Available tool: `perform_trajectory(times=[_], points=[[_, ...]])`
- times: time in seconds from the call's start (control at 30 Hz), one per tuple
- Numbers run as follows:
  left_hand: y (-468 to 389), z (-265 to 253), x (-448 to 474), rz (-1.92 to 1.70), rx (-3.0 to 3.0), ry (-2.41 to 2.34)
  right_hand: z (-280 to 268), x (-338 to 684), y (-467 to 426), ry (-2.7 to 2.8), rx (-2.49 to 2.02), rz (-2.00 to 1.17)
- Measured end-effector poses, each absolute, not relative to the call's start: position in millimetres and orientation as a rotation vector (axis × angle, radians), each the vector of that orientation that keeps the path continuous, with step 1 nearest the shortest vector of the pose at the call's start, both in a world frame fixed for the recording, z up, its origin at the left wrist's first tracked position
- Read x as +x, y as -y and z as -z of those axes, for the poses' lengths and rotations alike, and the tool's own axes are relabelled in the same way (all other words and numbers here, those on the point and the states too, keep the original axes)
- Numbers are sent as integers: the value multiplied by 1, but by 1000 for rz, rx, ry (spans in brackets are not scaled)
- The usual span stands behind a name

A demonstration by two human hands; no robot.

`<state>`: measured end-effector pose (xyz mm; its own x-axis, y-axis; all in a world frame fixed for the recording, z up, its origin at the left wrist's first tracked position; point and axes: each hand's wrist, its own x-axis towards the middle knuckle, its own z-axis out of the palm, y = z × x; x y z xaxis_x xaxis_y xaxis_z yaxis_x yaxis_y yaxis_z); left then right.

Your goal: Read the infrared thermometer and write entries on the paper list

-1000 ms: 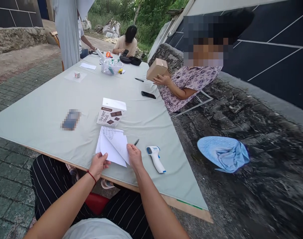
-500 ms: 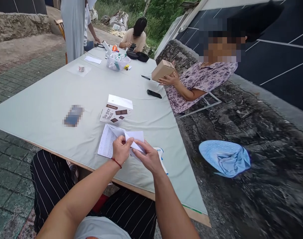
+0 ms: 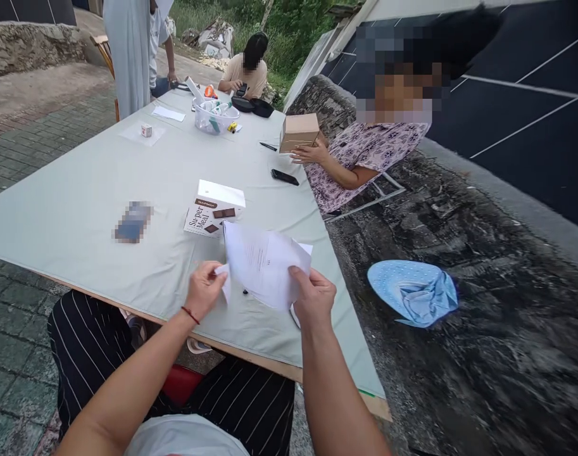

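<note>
head view: printed sheet (image 3: 264, 263) now raised and spread open

half a second ago, both hands were close together over a folded page, and a written page was lying at their left side. now the hands have separated, and that written page does not show lying there; perhaps it was taken up with the others, but i cannot tell.

the right hand (image 3: 314, 294) grips the printed sheet at its right edge, the thumb on top and the other fingers closed beneath. the sheet appears to be above the table (image 3: 80, 209), with its far left corner in front of the super meal box (image 3: 215, 209). another white paper edge (image 3: 306, 248) shows behind it, so more than one page may be in this grip. the print is too small to read.

the left hand (image 3: 206, 291) is closed in a pinch, thumb against finger, on a small white piece of paper (image 3: 225, 282). this piece stands just beside the sheet's left edge; whether the two are joined, i cannot tell.

for the work with the paper, i judge the change means that the pages are being parted, and the printed face is now flat enough to look at.

farther along the table edge, a co-worker's hand (image 3: 310, 154) supports a brown carton (image 3: 299, 132), which is now more level than before. a black phone (image 3: 285, 177) lies near it.
</note>
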<state>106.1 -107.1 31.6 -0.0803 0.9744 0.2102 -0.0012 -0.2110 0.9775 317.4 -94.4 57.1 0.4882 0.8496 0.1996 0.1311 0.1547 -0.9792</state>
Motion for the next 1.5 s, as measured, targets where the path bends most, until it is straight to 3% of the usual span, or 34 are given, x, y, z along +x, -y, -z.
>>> perform_trajectory(times=[0.23, 0.5, 0.77, 1.0, 1.23, 1.5], points=[[122, -33, 174, -1411, 1597, -1083, -24, 291, 122, 835, -1286, -723], [113, 1, 163, -1423, 1631, -1334, -20, 279, 118, 660, -1293, -700], [97, 1, 153, -1423, 1592, -1242, -32, 271, 112, 853, -1520, -481], [94, -2, 117, -1534, 1422, -1390, -37, 271, 109, 788, -1417, -538], [115, -13, 116, -1486, 1879, -1415, -30, 257, 112, 809, -1384, -544], [100, -11, 113, -1460, 1447, -1354, -28, 265, 117, 949, -1409, -315]])
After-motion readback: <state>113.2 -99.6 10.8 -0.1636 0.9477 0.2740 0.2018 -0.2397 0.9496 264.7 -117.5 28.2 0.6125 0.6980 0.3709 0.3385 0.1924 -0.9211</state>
